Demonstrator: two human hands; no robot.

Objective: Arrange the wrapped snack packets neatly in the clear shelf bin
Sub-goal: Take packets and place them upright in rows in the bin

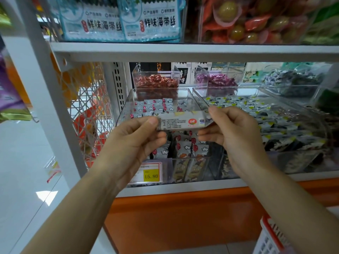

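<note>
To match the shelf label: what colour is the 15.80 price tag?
Price tag: yellow behind the number, red border; head view.

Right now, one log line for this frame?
left hand: pinches packet | right hand: pinches packet | packet: at clear bin front rim

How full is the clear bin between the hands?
Partly full. Grey snack packets lie in the clear bin well below its rim at the back, piled higher in front.
</note>
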